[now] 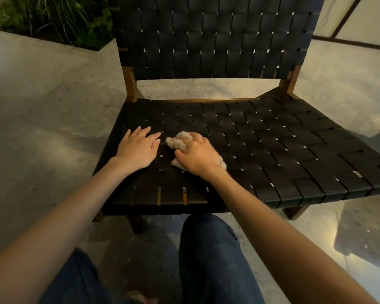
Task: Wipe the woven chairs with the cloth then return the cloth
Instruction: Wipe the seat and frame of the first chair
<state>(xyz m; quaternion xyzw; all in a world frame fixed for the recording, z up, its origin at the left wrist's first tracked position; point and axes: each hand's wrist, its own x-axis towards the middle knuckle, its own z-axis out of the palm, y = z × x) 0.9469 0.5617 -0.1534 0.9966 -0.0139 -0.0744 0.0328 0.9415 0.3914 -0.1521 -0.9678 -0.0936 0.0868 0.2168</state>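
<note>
A black woven chair (272, 145) with a brown wooden frame fills the view, seat in front of me and backrest behind it. My right hand (196, 156) grips a crumpled beige cloth (177, 142) and holds it down on the left part of the seat. My left hand (138, 148) rests flat on the seat just left of the cloth, fingers straight and spread. Part of the cloth is hidden under my right palm.
A planter bed with green grass-like plants (53, 18) sits at the back left on the grey polished floor (42, 95). A pale wall with dark trim (360, 25) stands at the back right. My knees in dark jeans (211, 255) are below the seat's front edge.
</note>
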